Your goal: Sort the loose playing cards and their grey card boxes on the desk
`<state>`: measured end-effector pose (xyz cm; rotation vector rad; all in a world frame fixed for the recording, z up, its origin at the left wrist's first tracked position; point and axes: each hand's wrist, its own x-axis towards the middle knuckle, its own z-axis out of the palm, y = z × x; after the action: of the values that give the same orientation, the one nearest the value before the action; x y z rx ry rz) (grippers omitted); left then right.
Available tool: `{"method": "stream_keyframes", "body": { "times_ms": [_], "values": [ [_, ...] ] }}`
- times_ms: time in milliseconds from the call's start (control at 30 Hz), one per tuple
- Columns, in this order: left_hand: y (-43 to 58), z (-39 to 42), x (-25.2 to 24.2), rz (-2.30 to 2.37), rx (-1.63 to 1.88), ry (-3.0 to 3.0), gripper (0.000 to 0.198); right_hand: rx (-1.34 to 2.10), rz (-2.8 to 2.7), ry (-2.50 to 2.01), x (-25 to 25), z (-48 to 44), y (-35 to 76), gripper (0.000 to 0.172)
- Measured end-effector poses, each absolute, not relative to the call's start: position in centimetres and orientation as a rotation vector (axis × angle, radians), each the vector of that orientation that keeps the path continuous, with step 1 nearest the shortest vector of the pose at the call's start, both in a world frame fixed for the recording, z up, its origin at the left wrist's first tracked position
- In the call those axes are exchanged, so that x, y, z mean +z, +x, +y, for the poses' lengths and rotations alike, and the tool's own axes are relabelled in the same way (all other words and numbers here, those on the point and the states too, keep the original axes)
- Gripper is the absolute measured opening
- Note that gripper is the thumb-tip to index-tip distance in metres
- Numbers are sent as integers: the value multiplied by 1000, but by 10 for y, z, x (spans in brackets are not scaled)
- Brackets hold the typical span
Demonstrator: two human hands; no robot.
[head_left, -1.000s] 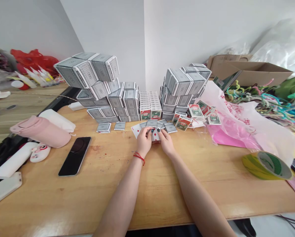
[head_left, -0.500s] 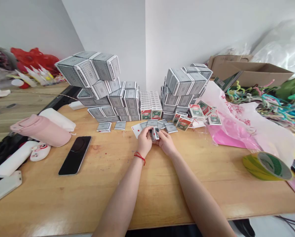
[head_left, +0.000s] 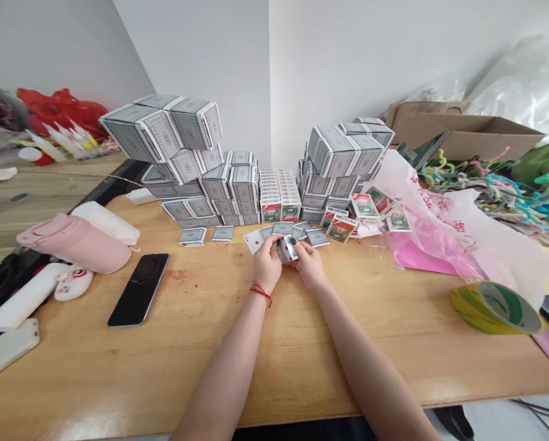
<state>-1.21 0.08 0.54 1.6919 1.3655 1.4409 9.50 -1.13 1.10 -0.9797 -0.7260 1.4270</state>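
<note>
My left hand (head_left: 268,264) and my right hand (head_left: 308,264) meet at the middle of the wooden table (head_left: 274,343), both closed round a small deck of playing cards (head_left: 287,250). A face-up red diamond card (head_left: 255,241) lies just left of my left hand. Small grey-backed card piles (head_left: 296,231) lie in a row right behind my fingers. Further back stand stacks of grey card packs, one on the left (head_left: 182,153) and one on the right (head_left: 343,162), with red-and-white boxed decks (head_left: 280,197) between them.
A black phone (head_left: 139,289) lies to the left, beside a pink roll (head_left: 75,244) and white items. A pink plastic bag (head_left: 444,236) and a yellow-green tape roll (head_left: 497,308) are on the right. A cardboard box (head_left: 462,136) sits at the back right.
My hands have drawn slightly closer together round the deck, and the cards have turned a little in my fingers. Nothing else moved.
</note>
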Motion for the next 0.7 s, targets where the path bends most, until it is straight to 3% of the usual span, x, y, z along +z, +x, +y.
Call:
{"method": "stream_keyframes", "body": {
  "times_ms": [433, 700],
  "values": [
    [-16, 5, 4, 1399, 1588, 1913, 29, 1197, -659, -1033, 7, -7, 100, 33],
    [-19, 10, -3, 1513, 1706, 1561, 25, 1156, -630, -952, 9, -6, 108, 32]
  ]
}}
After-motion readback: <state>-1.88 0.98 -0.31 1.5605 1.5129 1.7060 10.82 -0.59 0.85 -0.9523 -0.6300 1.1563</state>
